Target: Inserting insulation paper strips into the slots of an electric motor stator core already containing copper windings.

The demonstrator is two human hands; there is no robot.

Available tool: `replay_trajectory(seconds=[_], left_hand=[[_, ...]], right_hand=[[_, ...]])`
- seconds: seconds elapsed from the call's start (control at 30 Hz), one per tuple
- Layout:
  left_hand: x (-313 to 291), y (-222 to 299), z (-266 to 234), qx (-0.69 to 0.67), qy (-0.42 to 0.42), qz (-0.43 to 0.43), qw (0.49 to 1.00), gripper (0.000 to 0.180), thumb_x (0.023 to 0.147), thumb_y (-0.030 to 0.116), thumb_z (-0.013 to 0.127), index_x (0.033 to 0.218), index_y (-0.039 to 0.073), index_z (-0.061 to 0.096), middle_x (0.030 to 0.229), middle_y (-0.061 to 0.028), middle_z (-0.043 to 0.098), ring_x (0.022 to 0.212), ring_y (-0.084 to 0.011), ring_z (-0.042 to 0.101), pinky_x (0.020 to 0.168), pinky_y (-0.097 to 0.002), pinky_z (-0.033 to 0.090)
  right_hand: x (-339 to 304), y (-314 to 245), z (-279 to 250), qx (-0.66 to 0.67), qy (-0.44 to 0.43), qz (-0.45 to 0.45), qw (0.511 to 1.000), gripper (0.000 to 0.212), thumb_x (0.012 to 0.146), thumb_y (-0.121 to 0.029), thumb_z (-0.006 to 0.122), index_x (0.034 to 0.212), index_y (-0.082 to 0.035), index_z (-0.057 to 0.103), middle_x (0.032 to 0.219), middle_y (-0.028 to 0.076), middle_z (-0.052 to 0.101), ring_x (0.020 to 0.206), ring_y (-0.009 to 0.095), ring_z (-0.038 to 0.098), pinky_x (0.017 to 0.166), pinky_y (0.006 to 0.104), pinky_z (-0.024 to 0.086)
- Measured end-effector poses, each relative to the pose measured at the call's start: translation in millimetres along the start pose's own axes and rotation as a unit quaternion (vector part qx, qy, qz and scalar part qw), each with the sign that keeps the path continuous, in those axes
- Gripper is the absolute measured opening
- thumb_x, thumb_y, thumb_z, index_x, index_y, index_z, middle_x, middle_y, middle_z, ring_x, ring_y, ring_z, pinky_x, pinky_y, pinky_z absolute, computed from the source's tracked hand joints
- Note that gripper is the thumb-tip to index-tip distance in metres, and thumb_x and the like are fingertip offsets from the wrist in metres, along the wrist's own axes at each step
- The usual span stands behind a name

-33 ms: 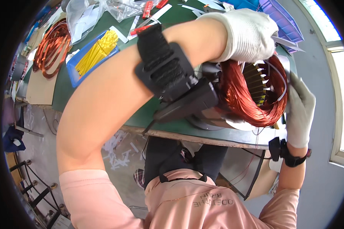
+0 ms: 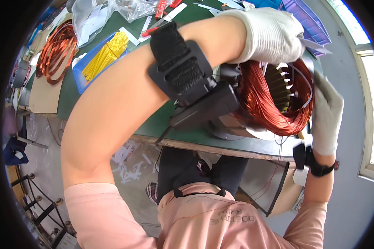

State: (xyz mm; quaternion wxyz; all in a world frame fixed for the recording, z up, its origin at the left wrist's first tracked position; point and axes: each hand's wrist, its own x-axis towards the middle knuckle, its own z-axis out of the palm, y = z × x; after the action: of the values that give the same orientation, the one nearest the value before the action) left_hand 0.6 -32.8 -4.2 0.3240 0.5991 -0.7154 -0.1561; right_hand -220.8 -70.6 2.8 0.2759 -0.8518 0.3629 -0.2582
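A motor stator (image 2: 227, 126) lies at the table's front edge, its thick ring of red-brown copper winding (image 2: 253, 97) facing right. Pale slot insulation tips and yellowish strips line its bore. My left arm reaches across the table, and my left hand (image 2: 274, 35), in a white knit glove, is curled over the top of the winding. A pale, pointed, blade-like strip (image 2: 316, 45) sticks out from its fingers; the fingertips are partly hidden. My right hand (image 2: 327, 116), gloved too, rests with stretched fingers along the winding's right side.
A blue tray (image 2: 81, 83) of yellow sticks (image 2: 106, 56) stands left of my arm. Copper coils (image 2: 56, 52) lie on cardboard at far left. Plastic bags (image 2: 131, 9) and paper strips cover the back. A purple crate (image 2: 307, 23) stands at back right, near the wall. Thin wires (image 2: 274, 174) hang over the front edge.
My left hand and the pale strip have shifted slightly, the strip's tip rising a little. The winding has tilted very slightly. My right hand has moved slightly downward along its side.
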Motion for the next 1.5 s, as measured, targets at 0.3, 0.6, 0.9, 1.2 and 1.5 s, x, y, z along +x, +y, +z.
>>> replay_trajectory(seconds=[0.3, 0.6, 0.9, 1.2, 1.5], left_hand=[[-7, 4, -7, 0.066, -0.034, 0.106, 0.992, 0.040, 0.098, 0.036, 0.043, 0.109, 0.004, 0.064, 0.089, -0.0139, 0.068, 0.081, -0.0244, 0.066, 0.078, -0.0337, 0.051], [-15, 5, -16, -0.004, -0.042, 0.179, 0.983, 0.024, 0.098, 0.019, 0.041, 0.107, 0.003, 0.057, 0.082, -0.0158, 0.061, 0.074, -0.0320, 0.062, 0.068, -0.0388, 0.048], [-8, 7, -21, -0.060, -0.109, 0.042, 0.991, 0.033, 0.098, 0.028, 0.046, 0.114, 0.002, 0.059, 0.098, -0.0163, 0.065, 0.089, -0.0271, 0.061, 0.081, -0.0343, 0.047], [-5, -8, -9, -0.138, -0.079, 0.089, 0.983, 0.035, 0.096, 0.031, 0.049, 0.115, 0.004, 0.061, 0.096, -0.0106, 0.068, 0.086, -0.0178, 0.063, 0.083, -0.0295, 0.048], [-17, 12, -17, -0.224, -0.084, -0.053, 0.970, 0.029, 0.092, 0.019, 0.060, 0.114, 0.001, 0.063, 0.101, -0.0018, 0.065, 0.094, -0.0107, 0.057, 0.087, -0.0259, 0.046]], right_hand=[[25, 1, 1, -0.061, -0.048, -0.102, 0.992, 0.035, 0.091, -0.002, 0.042, 0.120, 0.006, 0.059, 0.095, 0.012, 0.068, 0.083, 0.012, 0.059, 0.079, 0.0254, 0.048], [28, 4, 12, -0.003, 0.003, -0.177, 0.984, 0.031, 0.087, 0.000, 0.043, 0.112, 0.004, 0.062, 0.090, 0.019, 0.068, 0.081, 0.020, 0.064, 0.080, 0.0298, 0.050], [44, -7, 4, -0.077, -0.074, -0.186, 0.977, 0.027, 0.089, -0.001, 0.046, 0.111, 0.005, 0.060, 0.085, 0.016, 0.068, 0.073, 0.016, 0.057, 0.075, 0.0288, 0.049], [42, 1, 5, -0.005, -0.079, -0.191, 0.978, 0.028, 0.087, -0.001, 0.048, 0.109, 0.004, 0.064, 0.093, 0.018, 0.069, 0.086, 0.022, 0.065, 0.084, 0.0297, 0.049], [42, 14, 5, 0.060, -0.085, -0.219, 0.970, 0.034, 0.086, 0.007, 0.045, 0.113, 0.001, 0.065, 0.100, 0.012, 0.071, 0.095, 0.018, 0.067, 0.089, 0.0289, 0.051]])
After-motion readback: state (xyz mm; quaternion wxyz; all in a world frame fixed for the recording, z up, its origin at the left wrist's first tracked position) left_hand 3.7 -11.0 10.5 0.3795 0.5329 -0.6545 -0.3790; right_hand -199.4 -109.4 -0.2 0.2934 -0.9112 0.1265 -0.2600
